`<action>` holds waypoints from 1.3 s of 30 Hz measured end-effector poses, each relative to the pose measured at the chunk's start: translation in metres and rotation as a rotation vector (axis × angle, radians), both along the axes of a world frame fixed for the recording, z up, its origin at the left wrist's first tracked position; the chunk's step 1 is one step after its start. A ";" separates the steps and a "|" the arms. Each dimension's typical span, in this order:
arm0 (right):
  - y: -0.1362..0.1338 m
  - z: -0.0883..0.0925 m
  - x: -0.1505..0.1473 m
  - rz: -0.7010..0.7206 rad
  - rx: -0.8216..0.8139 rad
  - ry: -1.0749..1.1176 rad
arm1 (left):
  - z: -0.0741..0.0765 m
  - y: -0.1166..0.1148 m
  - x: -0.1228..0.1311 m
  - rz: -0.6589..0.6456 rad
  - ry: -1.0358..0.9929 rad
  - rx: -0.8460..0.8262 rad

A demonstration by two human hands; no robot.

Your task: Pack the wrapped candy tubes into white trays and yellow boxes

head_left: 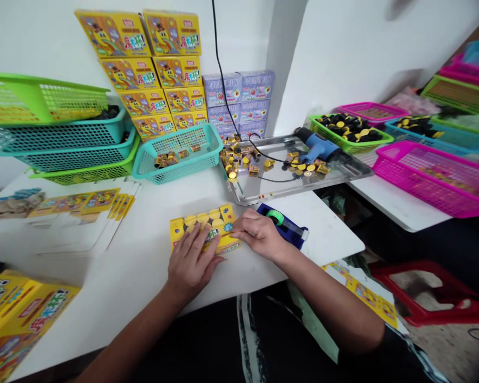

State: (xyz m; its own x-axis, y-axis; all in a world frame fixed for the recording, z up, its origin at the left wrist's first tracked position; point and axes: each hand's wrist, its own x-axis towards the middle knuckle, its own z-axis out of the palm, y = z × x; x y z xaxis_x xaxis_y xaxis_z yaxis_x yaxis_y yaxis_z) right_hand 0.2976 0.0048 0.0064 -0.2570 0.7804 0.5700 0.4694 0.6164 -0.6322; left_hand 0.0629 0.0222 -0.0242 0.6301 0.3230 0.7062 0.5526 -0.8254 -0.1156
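White table [135,266] carries a yellow box [201,221] near its edge: left hand [191,260] lies flat on it, fingers spread; right hand [259,234], fingers together, grips its right end. Blue tape dispenser [293,231] sits just behind, steel tray [355,169] beyond.

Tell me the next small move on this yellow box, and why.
Probably move the right hand to the tape dispenser for a strip. The left hand presses the yellow box down on the table, the right hand holds its right end, and the dispenser sits just beside it.
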 end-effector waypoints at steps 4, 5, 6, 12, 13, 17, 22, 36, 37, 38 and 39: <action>0.003 -0.002 0.001 0.019 -0.063 0.154 | 0.005 -0.006 0.007 -0.052 0.023 0.023; 0.003 -0.003 0.001 0.023 -0.077 0.188 | 0.007 -0.008 0.009 -0.068 0.020 0.025; 0.002 -0.004 0.001 0.027 -0.093 0.215 | 0.008 -0.010 0.013 -0.084 0.009 0.022; -0.005 -0.014 0.004 0.035 -0.207 0.369 | 0.013 -0.016 0.033 -0.064 -0.128 -0.239; -0.005 -0.016 0.003 0.021 -0.204 0.389 | 0.014 -0.016 0.037 -0.052 -0.142 -0.285; -0.003 -0.016 -0.002 -0.032 -0.151 0.386 | 0.018 -0.014 0.045 -0.037 -0.148 -0.368; -0.005 -0.009 -0.003 -0.014 -0.063 0.257 | 0.020 -0.013 0.044 -0.066 -0.131 -0.348; -0.022 -0.045 -0.019 -0.279 0.315 -0.018 | 0.001 -0.003 0.027 -0.025 -0.105 -0.014; -0.022 -0.045 -0.020 -0.290 0.315 -0.026 | 0.007 -0.003 0.026 -0.027 -0.078 -0.053; -0.023 -0.045 -0.020 -0.295 0.312 -0.033 | 0.014 -0.001 0.024 -0.042 -0.044 -0.115; -0.024 -0.044 -0.021 -0.297 0.309 -0.037 | 0.023 0.003 0.021 -0.066 -0.011 -0.199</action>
